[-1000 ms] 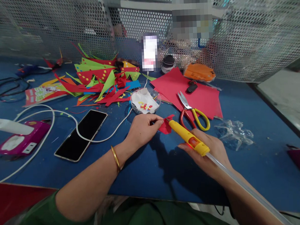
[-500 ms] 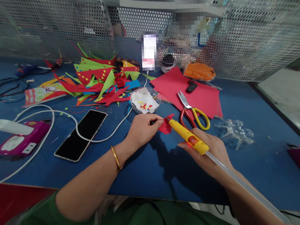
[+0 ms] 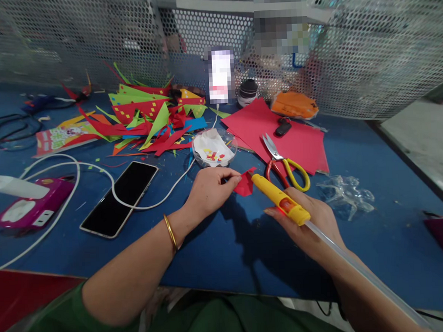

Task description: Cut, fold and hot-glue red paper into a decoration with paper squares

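Note:
Between the thumb and forefinger of my left hand [image 3: 213, 190] is a small folded piece of red paper [image 3: 245, 184], held above the blue table. My right hand [image 3: 312, 221] is wrapped round a yellow hot glue gun [image 3: 279, 197], with a red light glowing on its body and a long clear glue stick running back along my forearm. The gun's tip points left, close beside the red paper's right edge; whether it touches is hard to see. Just beyond the hands stands a clear round bowl [image 3: 230, 158] with white paper and small red and yellow scraps in it.
Scissors [image 3: 280, 161] lie partly on red paper sheets [image 3: 304, 143], near a black key fob [image 3: 283, 128]. Crumpled clear plastic [image 3: 345, 195] is at the right. At left are a dark phone [image 3: 122, 199], a white cable [image 3: 160, 204], a purple device [image 3: 43, 203] and coloured paper strips [image 3: 142, 110].
The glue gun in my right hand has shifted slightly right, its tip drawing back from over the red paper to beside its edge. My left hand has barely moved.

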Demonstrator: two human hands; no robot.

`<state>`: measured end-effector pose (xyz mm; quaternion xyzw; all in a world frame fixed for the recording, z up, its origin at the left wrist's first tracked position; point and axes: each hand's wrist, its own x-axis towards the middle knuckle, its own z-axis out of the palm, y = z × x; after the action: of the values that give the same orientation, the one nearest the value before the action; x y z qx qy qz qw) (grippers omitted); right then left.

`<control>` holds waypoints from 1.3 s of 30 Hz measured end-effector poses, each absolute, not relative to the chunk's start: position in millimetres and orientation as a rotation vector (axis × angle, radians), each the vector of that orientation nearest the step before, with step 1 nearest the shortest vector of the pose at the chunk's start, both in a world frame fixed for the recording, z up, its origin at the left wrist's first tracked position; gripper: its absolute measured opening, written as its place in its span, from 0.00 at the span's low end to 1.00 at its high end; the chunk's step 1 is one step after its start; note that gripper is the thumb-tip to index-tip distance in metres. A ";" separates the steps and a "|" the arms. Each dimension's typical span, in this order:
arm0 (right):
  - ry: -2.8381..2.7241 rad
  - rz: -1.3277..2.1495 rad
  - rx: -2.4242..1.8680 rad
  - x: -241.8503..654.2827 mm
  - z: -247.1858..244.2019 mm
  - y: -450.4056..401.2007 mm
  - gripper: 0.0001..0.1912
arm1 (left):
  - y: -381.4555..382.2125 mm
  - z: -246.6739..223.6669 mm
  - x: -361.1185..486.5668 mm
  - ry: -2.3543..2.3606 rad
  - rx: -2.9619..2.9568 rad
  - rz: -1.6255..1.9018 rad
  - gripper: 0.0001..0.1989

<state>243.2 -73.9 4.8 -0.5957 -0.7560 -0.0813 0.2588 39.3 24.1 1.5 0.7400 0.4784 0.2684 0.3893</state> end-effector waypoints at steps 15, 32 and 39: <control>-2.021 0.015 -1.649 242.7 7.5 -75.8 0.26 | 24.2 1.4 38.8 1.211 1.887 0.685 0.14; -1.990 -0.035 -1.708 242.7 6.5 -75.2 0.25 | 23.9 1.9 39.8 1.206 1.887 0.686 0.14; -1.983 -0.074 -1.715 243.4 6.3 -75.8 0.25 | 24.3 1.6 38.9 1.216 1.880 0.683 0.14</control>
<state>243.4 -75.8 6.3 -0.6320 -0.7308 -0.0274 0.2562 38.9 24.3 1.6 0.7396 0.4784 0.2688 0.3898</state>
